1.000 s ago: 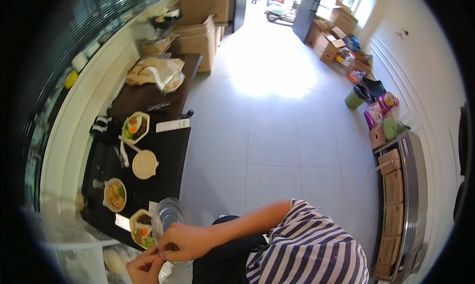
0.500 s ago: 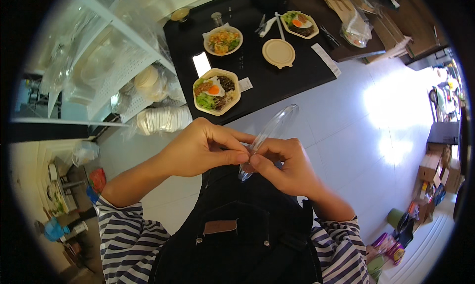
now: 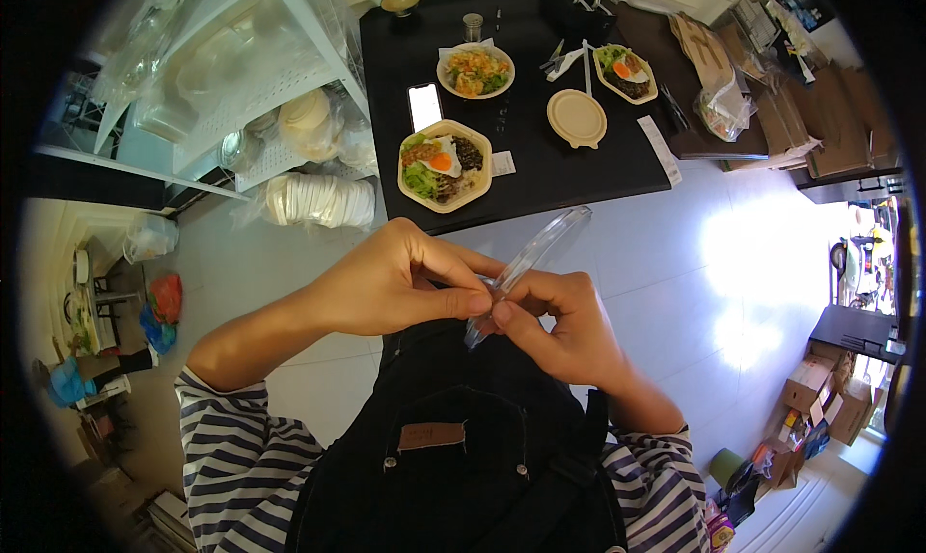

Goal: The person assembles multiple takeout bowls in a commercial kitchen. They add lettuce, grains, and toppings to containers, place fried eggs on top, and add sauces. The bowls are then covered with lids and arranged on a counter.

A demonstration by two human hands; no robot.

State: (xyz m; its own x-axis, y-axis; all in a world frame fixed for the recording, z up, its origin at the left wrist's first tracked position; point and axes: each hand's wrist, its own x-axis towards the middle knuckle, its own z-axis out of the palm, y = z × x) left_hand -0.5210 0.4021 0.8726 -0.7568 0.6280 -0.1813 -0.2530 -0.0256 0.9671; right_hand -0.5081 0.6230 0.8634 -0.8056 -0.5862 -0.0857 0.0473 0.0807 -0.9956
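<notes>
A clear plastic lid (image 3: 529, 260) is held edge-on in front of my chest. My left hand (image 3: 391, 280) pinches its lower rim with thumb and forefinger. My right hand (image 3: 559, 323) grips the same rim from the other side, fingertips touching the left ones. Just beyond the hands, on the black table (image 3: 535, 182), stands a beige bowl of rice, greens and a fried egg (image 3: 445, 165), uncovered.
Farther on the table are a second food bowl (image 3: 476, 71), a third bowl (image 3: 626, 73), a round beige lid (image 3: 577, 118), a phone (image 3: 423, 106) and paper slips. White shelving (image 3: 241, 80) with stacked containers stands left. Cardboard boxes (image 3: 820, 399) lie right.
The view swung from looking across the room to looking down at the table. The clear lid came up from beside the bowl into both hands, which now hold it steady.
</notes>
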